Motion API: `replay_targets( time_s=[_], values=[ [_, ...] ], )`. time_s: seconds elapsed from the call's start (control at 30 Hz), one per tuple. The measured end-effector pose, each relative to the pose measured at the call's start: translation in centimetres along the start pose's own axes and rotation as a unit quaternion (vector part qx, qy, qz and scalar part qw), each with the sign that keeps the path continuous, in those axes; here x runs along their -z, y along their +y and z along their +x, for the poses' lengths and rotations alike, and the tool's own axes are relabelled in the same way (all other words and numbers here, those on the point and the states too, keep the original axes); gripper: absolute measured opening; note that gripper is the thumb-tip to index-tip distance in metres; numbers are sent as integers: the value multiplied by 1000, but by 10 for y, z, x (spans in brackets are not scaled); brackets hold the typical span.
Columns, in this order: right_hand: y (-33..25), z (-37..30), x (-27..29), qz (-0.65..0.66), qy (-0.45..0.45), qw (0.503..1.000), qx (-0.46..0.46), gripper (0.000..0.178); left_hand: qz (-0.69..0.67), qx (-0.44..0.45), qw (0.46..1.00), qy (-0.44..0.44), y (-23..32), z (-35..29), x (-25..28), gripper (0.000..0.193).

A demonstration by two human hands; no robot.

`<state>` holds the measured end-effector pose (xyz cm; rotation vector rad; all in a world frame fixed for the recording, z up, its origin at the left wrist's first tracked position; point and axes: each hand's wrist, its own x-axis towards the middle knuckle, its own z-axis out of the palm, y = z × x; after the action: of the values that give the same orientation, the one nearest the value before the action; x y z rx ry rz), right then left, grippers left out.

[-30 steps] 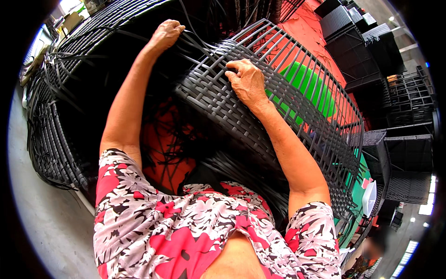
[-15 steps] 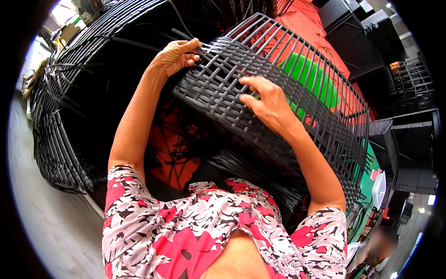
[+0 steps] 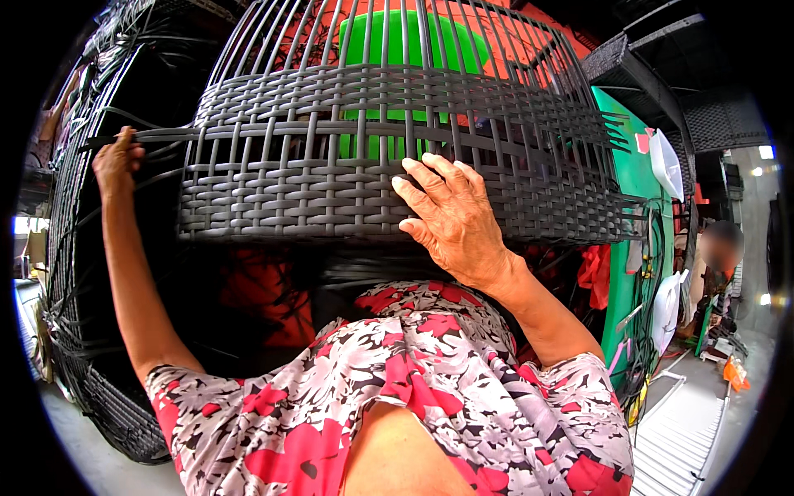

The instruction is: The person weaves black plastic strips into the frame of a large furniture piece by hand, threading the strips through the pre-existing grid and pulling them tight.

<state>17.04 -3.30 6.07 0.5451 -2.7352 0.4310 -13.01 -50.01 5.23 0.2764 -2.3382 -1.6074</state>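
Observation:
A dark grey wicker piece (image 3: pixel 273 217) spans the middle of the view, tightly woven in a lower and an upper band, with bare upright strands above. Between the bands runs a more open gap crossed by a few strands. Off its left end, my left hand (image 3: pixel 118 165) is closed in a pinch on a flat black wicker strand (image 3: pixel 165 135), which stretches from the weave. My right hand (image 3: pixel 453 211) rests on the lower band, right of centre, fingers spread and holding nothing.
Behind the uprights shows a bright green rounded panel (image 3: pixel 413 41). Bundles of black strands (image 3: pixel 74 248) hang along the left. A green board (image 3: pixel 616 281) with white bags (image 3: pixel 664 165) stands at the right. Farther right is another person (image 3: pixel 719 256).
My left hand has moved left and away from the weave, drawing the strand out. The wicker piece now appears level rather than slanted. My right hand has flattened onto the lower band.

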Motion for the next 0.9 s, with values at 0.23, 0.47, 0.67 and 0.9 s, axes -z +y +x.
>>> replay_targets(
  time_s=[0.23, 0.47, 0.67, 0.9],
  values=[
    [4, -6, 1, 30, 27, 999, -16, 41, 453, -322, 809, 191, 29, 145, 201, 34],
    [17, 12, 13, 98, 54, 993, -29, 29, -4, -60, 980, 189, 12, 3, 94, 58],
    [32, -9, 8, -75, -27, 995, -64, 73, 153, -252, 947, -126, 85, -178, -82, 50],
    [18, -8, -2, -96, -16, 989, -108, 88, 294, -350, 825, -332, 94, -245, -111, 69]
  ],
)
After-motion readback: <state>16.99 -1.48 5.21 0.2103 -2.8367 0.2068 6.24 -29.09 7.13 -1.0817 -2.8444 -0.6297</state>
